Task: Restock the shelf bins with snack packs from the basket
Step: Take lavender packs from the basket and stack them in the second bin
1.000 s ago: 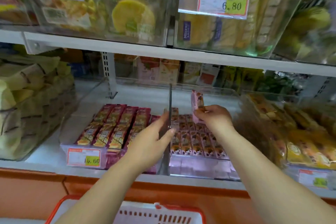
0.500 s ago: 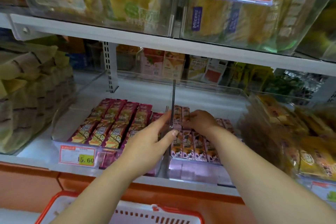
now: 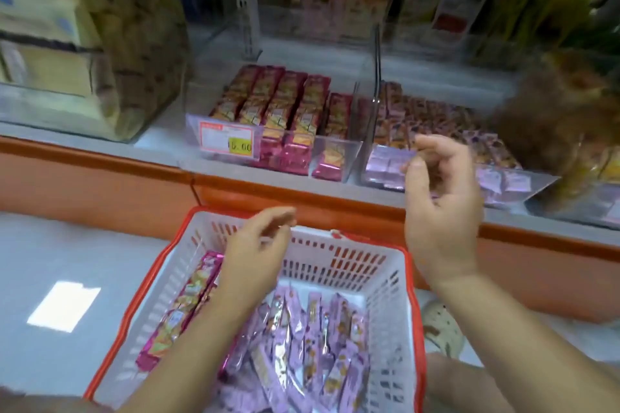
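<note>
A white basket with a red rim (image 3: 339,265) sits below the shelf, holding several purple snack packs (image 3: 312,335) and a few pink-red packs (image 3: 181,305) along its left wall. On the shelf, a clear bin (image 3: 339,157) holds rows of pink-red packs (image 3: 285,100); the clear bin (image 3: 516,184) to its right holds purple packs (image 3: 432,117). My left hand (image 3: 255,251) hovers over the basket's far edge with relaxed fingers, holding nothing. In front of the purple bin, above the basket's right corner, my right hand (image 3: 439,208) hangs with loosely curled fingers, also with nothing in it.
A price tag (image 3: 225,143) sticks on the front of the pink-red bin. A large clear bin of pale packs (image 3: 67,43) stands at the left, a bin of brown and yellow snacks (image 3: 563,131) at the right. The orange shelf edge (image 3: 100,178) runs across. A shoe (image 3: 443,329) shows by the basket.
Both hands have drawn back from the bins toward the basket. My right hand has let go of the purple pack it placed in the bin. The camera has tilted down.
</note>
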